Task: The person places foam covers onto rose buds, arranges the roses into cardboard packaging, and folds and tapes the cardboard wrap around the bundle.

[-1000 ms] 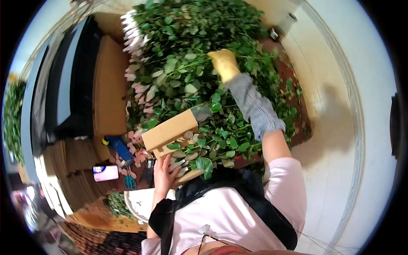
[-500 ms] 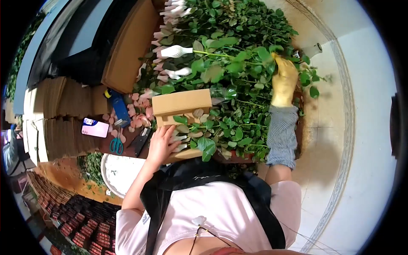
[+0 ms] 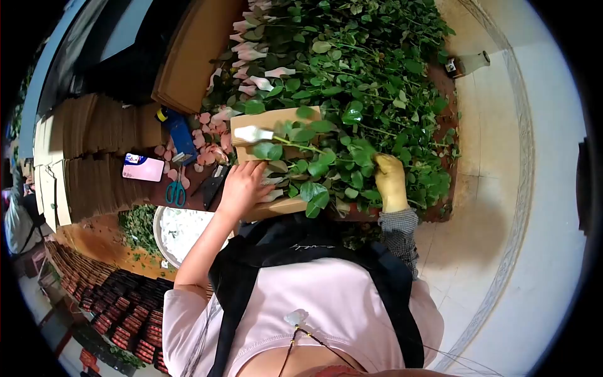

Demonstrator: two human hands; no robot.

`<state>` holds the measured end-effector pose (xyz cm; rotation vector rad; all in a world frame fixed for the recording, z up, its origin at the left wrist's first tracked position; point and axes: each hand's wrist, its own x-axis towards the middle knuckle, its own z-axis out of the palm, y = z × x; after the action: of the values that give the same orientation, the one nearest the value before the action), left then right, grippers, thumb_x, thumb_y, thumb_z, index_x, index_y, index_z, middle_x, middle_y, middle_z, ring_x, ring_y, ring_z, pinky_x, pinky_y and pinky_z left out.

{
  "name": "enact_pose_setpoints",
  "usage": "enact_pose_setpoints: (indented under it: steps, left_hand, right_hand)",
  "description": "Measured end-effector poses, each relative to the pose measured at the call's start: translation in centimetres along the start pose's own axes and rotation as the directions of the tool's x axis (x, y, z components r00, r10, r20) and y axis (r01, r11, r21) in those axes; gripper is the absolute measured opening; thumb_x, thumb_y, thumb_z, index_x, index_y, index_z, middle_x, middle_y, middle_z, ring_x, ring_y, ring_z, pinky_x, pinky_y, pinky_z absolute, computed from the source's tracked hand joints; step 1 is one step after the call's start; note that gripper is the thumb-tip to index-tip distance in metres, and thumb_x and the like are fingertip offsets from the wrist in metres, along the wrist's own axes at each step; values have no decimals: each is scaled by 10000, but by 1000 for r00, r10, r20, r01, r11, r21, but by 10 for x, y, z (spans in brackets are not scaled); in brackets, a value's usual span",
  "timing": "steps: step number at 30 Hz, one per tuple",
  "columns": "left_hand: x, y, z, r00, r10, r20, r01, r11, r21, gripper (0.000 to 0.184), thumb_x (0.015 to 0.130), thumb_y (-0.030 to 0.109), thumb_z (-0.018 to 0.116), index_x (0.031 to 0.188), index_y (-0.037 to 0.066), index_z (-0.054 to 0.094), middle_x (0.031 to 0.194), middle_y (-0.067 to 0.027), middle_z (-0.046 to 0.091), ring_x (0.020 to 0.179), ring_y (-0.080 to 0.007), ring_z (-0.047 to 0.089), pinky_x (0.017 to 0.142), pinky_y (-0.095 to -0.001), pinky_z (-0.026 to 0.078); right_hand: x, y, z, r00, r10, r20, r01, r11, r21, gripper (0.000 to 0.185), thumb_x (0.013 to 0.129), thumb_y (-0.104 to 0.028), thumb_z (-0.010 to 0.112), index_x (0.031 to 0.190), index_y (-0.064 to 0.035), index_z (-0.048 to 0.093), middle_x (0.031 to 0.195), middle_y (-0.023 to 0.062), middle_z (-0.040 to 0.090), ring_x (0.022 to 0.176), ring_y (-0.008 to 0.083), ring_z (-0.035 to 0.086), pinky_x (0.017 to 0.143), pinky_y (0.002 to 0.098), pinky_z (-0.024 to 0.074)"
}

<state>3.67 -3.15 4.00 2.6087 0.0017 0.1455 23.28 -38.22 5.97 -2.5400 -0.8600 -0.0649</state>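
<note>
My right hand, in a yellow glove, closes on the stem of a rose with a pale, sleeved bud. The rose points left, its bud over a folded piece of cardboard. My left hand is bare, with its fingers laid flat at the cardboard's lower edge, beside several pale rose heads. Leafy stems run right from those heads. Behind lies a large heap of roses, buds to the left.
Left on the table are teal scissors, a pink phone, a blue tool, loose petals and stacked cardboard. Below stands a white tub. A clear bottle lies at the right edge.
My right hand has come nearer and slightly left, bringing the rose from above the heap to over the cardboard. My left hand has shifted a little away from my body.
</note>
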Motion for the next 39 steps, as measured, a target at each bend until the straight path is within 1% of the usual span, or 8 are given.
enact_pose_setpoints:
  steps: [13, 20, 25, 27, 30, 35, 37, 39]
  left_hand:
    - [15, 15, -15, 997, 66, 36, -72, 970, 232, 565, 736, 300, 821, 1203, 44, 633, 1370, -194, 504, 1259, -385, 482, 1044, -485, 413]
    - [7, 6, 10, 996, -90, -22, 89, 995, -42, 565, 681, 209, 854, 1173, 51, 626, 1428, -280, 408, 1262, -483, 445, 1033, -514, 432]
    - [3, 7, 11, 996, -93, 3, 93, 995, 44, 607, 695, 190, 864, 1239, 64, 626, 1440, -269, 414, 1284, -478, 434, 1077, -528, 397]
    - [2, 7, 10, 995, -99, 1, 99, 995, -8, 600, 699, 198, 862, 1236, 64, 629, 1432, -264, 426, 1280, -467, 441, 1077, -535, 393]
    - [3, 8, 10, 995, -104, 7, 104, 994, -38, 592, 713, 210, 854, 1245, 82, 629, 1448, -249, 424, 1290, -439, 451, 1070, -533, 392]
    - [5, 12, 4, 992, -125, 31, 125, 992, 3, 610, 718, 237, 853, 1270, 110, 626, 1491, -205, 413, 1300, -424, 446, 1083, -520, 378]
    - [5, 13, 3, 992, -126, 11, 126, 992, -1, 587, 717, 231, 853, 1252, 121, 639, 1484, -184, 429, 1311, -410, 445, 1087, -516, 371]
    - [5, 14, 4, 989, -146, 4, 146, 989, -6, 588, 704, 253, 857, 1238, 126, 645, 1469, -196, 442, 1303, -390, 464, 1110, -528, 352]
  right_hand:
    - [9, -9, 16, 983, -142, -115, 81, 903, -422, 133, 819, -71, 586, 806, -123, 708, 788, 69, 693, 801, 234, 678, 783, 368, 539]
    - [-27, 12, 39, 915, 361, 183, -381, 921, 88, 531, 792, 13, 673, 1316, -63, 634, 1208, 180, 690, 1090, 365, 647, 994, 436, 513]
    - [24, 74, -7, 637, 41, 770, -615, 630, 475, 601, 965, -180, 680, 1509, -101, 436, 1484, 166, 515, 1375, 301, 483, 1126, 384, 409]
    - [65, 57, -40, 693, 203, 692, -624, 649, 434, 579, 971, -168, 663, 1503, -97, 445, 1479, 157, 525, 1350, 281, 511, 1125, 385, 416]
    - [121, 19, -45, 973, 196, 120, -227, 902, 367, 525, 958, -146, 649, 1457, -93, 494, 1448, 139, 557, 1299, 279, 559, 1105, 389, 446]
    - [179, 78, 67, 987, 145, 72, -55, 717, -695, 504, 763, -255, 763, 1246, -173, 647, 1355, 100, 589, 1337, 251, 468, 1139, 477, 340]
    - [201, 84, 66, 964, 213, 158, -54, 742, -668, 389, 776, -248, 756, 1148, -153, 693, 1264, 80, 650, 1274, 250, 530, 1119, 474, 365]
    - [193, 52, 40, 947, -71, -312, -28, 953, -302, 189, 775, -153, 746, 953, -95, 727, 1035, 81, 713, 1071, 279, 637, 1075, 442, 424]
